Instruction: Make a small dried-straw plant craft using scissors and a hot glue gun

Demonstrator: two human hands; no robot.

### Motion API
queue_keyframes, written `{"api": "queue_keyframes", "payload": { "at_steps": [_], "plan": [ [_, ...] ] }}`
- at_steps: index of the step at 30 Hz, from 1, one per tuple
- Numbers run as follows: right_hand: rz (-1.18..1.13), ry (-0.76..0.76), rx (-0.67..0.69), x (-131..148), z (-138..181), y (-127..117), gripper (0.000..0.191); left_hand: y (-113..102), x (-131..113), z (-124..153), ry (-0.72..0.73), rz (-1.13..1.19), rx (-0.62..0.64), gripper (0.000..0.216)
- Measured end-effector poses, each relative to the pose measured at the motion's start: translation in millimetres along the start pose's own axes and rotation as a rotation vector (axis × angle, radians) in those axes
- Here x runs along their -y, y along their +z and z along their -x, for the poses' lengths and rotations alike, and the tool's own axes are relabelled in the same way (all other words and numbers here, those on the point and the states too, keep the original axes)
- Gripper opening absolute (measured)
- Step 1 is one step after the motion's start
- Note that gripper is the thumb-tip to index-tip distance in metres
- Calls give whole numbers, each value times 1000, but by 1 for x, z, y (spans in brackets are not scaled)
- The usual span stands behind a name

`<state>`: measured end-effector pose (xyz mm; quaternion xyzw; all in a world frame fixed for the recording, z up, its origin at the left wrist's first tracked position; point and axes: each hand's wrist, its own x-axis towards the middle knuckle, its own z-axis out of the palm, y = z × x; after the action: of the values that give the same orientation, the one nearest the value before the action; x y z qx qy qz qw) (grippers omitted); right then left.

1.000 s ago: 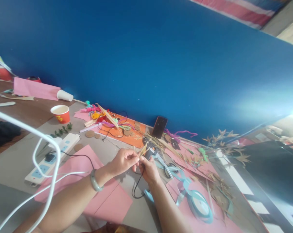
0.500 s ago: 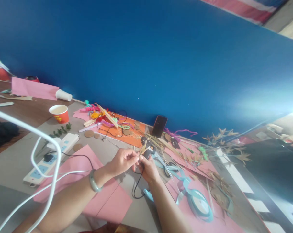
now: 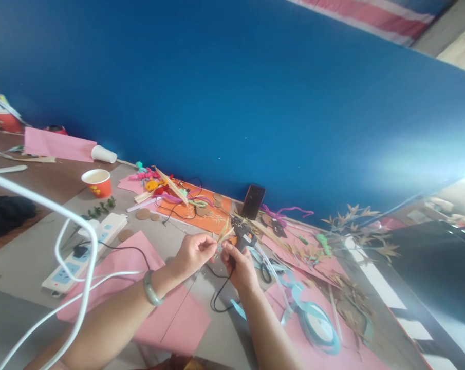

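My left hand, with a pale green bangle at the wrist, pinches a small dried tan leaf sprig between thumb and fingertips. Close beside it, my right hand is closed round a black and orange glue gun. A long translucent glue stick slants back from the gun, and a black cord loops below the hand. The gun's front end is near the sprig; whether they touch I cannot tell. Black scissor handles lie right of my right hand.
Pink paper lies under my left arm. A white power strip and thick white cable are at left, near a red paper cup. A phone leans on the blue wall. Blue ribbon and dried stems lie right.
My hands have drawn slightly apart. The glue gun has shifted a little right with my right hand, showing more of its orange part. The leaf sprig stays in my left fingers.
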<state>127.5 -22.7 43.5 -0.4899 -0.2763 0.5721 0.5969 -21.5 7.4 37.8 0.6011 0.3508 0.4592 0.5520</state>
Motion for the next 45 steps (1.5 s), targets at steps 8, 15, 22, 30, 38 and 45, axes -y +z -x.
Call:
{"api": "queue_keyframes", "payload": {
  "at_steps": [8,15,22,30,38,45],
  "plan": [
    [80,-90,-89,24,9,-6,24,-3,8,-7,-59,59,-68,16],
    [210,-128,-79,37,23,-16,29,-7,11,-14,-59,176,-140,14],
    [631,-94,22,69,36,-45,29,-21,20,-29,-106,279,-315,21],
    [1079,26,-58,66,37,-101,23,-21,14,-29,-146,432,-282,26],
    [1386,-43,-176,49,37,-127,21,-19,16,-28,-158,467,-190,28],
    [1385,-39,-144,47,33,-140,27,-17,17,-25,-155,430,-145,27]
  ]
}}
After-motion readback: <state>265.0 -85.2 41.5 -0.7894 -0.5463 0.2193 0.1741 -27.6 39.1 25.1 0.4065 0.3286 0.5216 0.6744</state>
